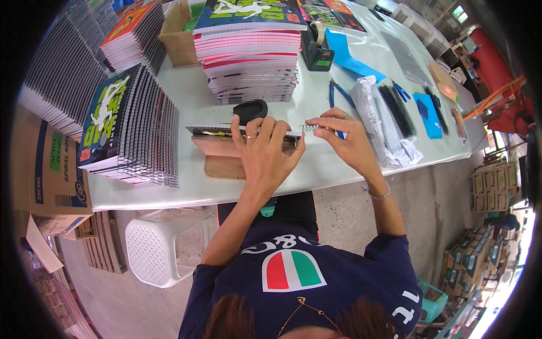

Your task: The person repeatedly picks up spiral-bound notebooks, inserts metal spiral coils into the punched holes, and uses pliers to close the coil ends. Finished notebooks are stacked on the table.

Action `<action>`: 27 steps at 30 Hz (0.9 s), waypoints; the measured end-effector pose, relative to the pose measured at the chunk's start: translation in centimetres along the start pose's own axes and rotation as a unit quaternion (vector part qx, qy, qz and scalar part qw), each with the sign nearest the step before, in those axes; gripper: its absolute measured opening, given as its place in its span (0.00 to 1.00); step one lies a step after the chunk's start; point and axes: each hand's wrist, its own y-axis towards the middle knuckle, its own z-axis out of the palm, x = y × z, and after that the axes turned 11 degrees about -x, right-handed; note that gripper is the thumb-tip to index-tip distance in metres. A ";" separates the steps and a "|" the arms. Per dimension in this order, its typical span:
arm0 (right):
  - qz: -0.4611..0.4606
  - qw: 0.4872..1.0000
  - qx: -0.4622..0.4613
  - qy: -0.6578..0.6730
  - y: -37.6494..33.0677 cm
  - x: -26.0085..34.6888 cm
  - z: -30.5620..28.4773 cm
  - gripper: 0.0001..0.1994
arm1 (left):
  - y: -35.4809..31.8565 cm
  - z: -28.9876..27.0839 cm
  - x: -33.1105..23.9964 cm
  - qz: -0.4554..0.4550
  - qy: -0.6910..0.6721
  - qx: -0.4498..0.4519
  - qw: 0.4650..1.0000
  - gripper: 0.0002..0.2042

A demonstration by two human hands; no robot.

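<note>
My left hand (264, 148) is closed over a notebook (217, 131), thumb at its right end and fingers across its top edge. The notebook stands on edge against a wooden block (223, 159) near the table's front. My right hand (343, 137) pinches a thin spiral binding coil (308, 128), whose free end is at the notebook's right corner. Whether the coil has entered the holes is too small to tell. Just behind the notebook lies a black rounded object (250, 109). Blue-handled pliers (339, 96) rest behind my right hand.
Stacked notebooks stand at the back (251, 65) and left (132, 127). A black tape dispenser (317, 51) sits beside the back stack. On the right, white wrapping (375, 133) holds several black coils (397, 107). A white stool (155, 248) is below the table's front edge.
</note>
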 end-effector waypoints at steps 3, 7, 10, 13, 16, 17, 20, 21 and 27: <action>-0.058 0.998 0.011 -0.025 -0.2 0.1 0.3 0.10 | -0.6 0.1 -0.1 0.003 -0.014 0.000 1.000 0.11; -0.145 0.982 0.034 -0.116 -0.7 0.5 -0.1 0.10 | -2.9 0.9 1.1 0.043 -0.029 -0.066 0.997 0.12; -0.173 0.972 0.054 -0.152 -0.8 1.6 -0.3 0.09 | -4.7 1.6 2.1 0.066 -0.027 -0.105 0.992 0.14; -0.192 0.961 0.072 -0.186 -1.0 2.1 -0.6 0.08 | -5.1 1.8 2.3 0.077 -0.024 -0.105 0.991 0.15; -0.193 0.959 0.071 -0.196 -1.1 2.3 -0.5 0.08 | -4.4 1.2 2.1 0.075 -0.004 -0.072 0.995 0.14; -0.189 0.960 0.068 -0.196 -1.1 2.4 -0.4 0.08 | -3.8 1.1 2.0 0.074 -0.001 -0.059 0.996 0.14; -0.141 0.971 0.068 -0.183 -1.0 2.1 -0.1 0.08 | -2.3 0.2 1.5 0.071 -0.005 -0.022 0.997 0.13; -0.146 0.971 0.058 -0.180 -1.1 1.8 0.0 0.08 | -2.0 0.0 1.4 0.070 -0.008 -0.009 0.997 0.13; -0.065 0.989 0.017 -0.132 -1.9 2.2 0.7 0.09 | -0.4 -0.3 1.1 0.049 -0.025 0.028 0.998 0.12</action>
